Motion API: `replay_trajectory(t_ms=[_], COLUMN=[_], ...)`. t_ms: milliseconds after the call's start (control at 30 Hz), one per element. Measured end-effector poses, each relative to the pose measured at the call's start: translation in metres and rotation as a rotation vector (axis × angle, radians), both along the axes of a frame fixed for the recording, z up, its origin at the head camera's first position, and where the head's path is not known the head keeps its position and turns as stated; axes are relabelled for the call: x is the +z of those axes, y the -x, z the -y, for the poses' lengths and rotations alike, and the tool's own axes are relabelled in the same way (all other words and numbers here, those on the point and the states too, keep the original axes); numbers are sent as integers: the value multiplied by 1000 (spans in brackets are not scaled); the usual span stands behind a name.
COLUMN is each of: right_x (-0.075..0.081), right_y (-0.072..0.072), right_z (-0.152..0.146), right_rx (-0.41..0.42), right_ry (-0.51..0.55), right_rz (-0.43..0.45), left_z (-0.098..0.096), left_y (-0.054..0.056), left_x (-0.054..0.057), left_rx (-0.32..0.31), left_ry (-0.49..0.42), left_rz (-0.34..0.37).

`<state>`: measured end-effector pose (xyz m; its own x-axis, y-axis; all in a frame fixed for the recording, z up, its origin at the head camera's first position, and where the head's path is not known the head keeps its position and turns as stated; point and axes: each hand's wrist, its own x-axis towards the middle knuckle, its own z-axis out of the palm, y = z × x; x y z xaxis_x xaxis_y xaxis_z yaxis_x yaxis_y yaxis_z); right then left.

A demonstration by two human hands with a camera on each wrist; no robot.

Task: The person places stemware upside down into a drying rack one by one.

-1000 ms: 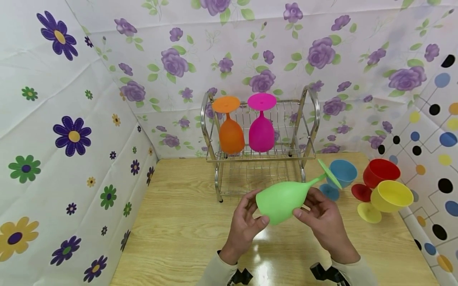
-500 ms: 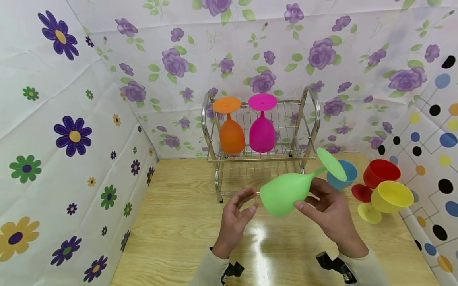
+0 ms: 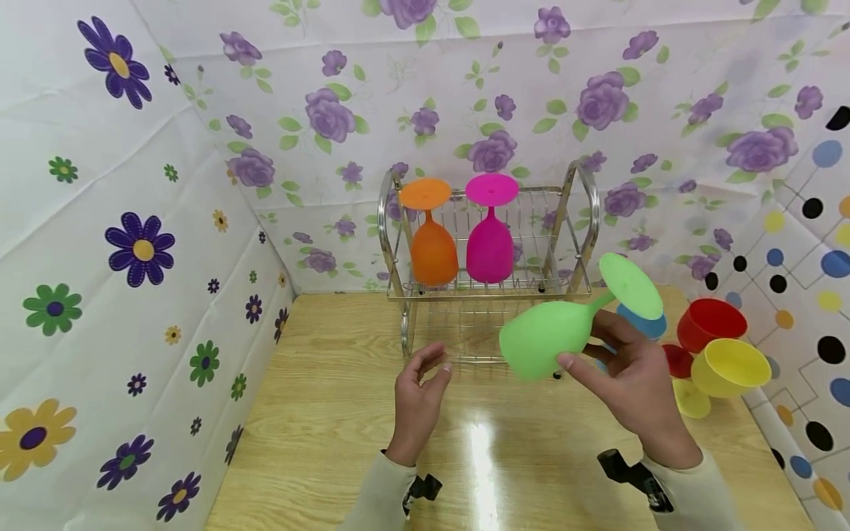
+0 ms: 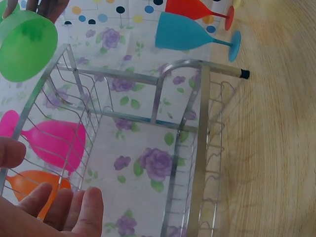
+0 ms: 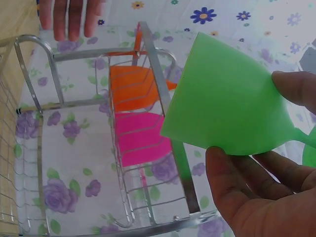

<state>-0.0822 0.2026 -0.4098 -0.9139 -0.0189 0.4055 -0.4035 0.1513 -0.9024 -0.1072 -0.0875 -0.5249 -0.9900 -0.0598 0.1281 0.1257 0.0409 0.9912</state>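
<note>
My right hand (image 3: 640, 383) grips a light green goblet (image 3: 547, 335) by its bowl, thumb on the near side and fingers behind. The goblet is tilted, mouth down to the left, foot up to the right. In the right wrist view the green goblet (image 5: 232, 98) fills the middle, pinched between thumb and fingers. My left hand (image 3: 418, 402) holds nothing, its fingers loosely bent, apart from the goblet. Beyond the hands, an orange goblet (image 3: 434, 254) and a magenta goblet (image 3: 490, 251) stand upside down on the upper tier of a metal rack (image 3: 531, 296).
At the right stand a blue goblet (image 3: 647, 324), partly hidden by the green one, a red goblet (image 3: 712, 324) and a yellow goblet (image 3: 730, 369), all upright on the wooden table (image 3: 319, 442). Flowered cloth (image 3: 332, 44) hangs behind the rack, with patterned cloth on both sides.
My left hand has let go of the green goblet and drawn away to the left. The right hand has carried the goblet up and rightward, its foot turning more toward me.
</note>
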Motion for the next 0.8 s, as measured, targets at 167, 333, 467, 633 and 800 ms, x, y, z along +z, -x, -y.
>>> replay_trajectory(t_ms=[167, 333, 467, 633, 800], right_x=[9, 17, 24, 31, 40], right_y=[3, 9, 11, 18, 26], right_z=[-3, -7, -12, -15, -17], right_rx=[-90, -114, -156, -192, -219], right_ry=[-93, -131, -164, -199, -247], right_rz=[-8, -26, -31, -3, 1], left_z=[8, 17, 22, 28, 33], left_y=[10, 19, 24, 33, 42], left_x=[-9, -13, -18, -28, -38], left_rx=[64, 120, 144, 185, 217], left_ry=[60, 106, 138, 174, 177], left_rz=[10, 4, 25, 43, 24])
